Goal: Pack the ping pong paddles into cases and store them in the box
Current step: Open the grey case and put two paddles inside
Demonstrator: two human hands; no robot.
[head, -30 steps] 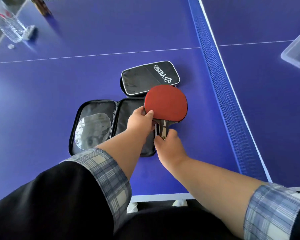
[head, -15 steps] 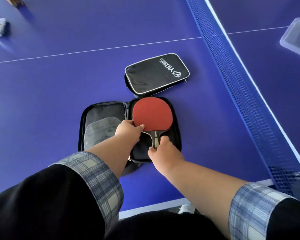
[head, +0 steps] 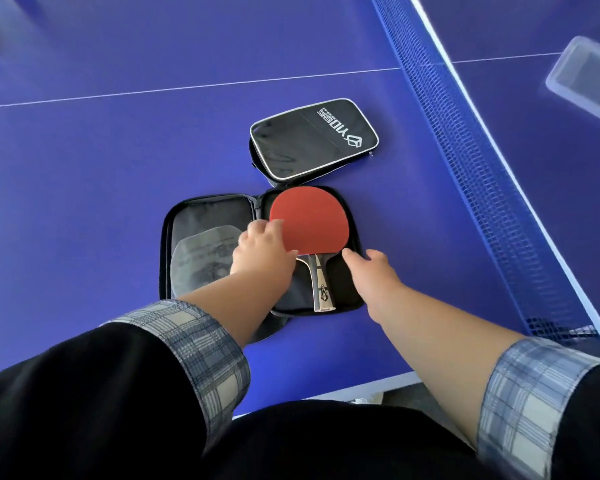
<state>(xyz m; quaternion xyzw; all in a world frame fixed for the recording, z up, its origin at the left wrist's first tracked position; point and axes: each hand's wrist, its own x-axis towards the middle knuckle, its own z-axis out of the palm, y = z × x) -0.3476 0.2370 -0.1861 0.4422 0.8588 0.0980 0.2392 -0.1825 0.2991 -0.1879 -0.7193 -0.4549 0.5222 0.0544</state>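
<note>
A red-faced paddle (head: pixel 309 220) lies flat in the right half of an open black case (head: pixel 347 292) on the blue table, its handle pointing toward me. My left hand (head: pixel 264 247) grips the blade's lower left edge, thumb at the neck. My right hand (head: pixel 368 271) rests on the case's right side beside the handle, fingers apart and holding nothing. The case's left half (head: pixel 205 220) holds a clear film sheet (head: pixel 201 258). A second black case (head: pixel 314 140), zipped shut with white lettering, lies just beyond the open one.
The blue net (head: pixel 465 150) runs diagonally along the right. Beyond it a clear plastic box (head: pixel 582 81) stands at the upper right edge. The table's near edge (head: pixel 361 386) is just past my forearms. A blurred object sits at the far left.
The paddle came down from above the case and now lies in its right half. My right hand has let go of the handle and moved to the right of it.
</note>
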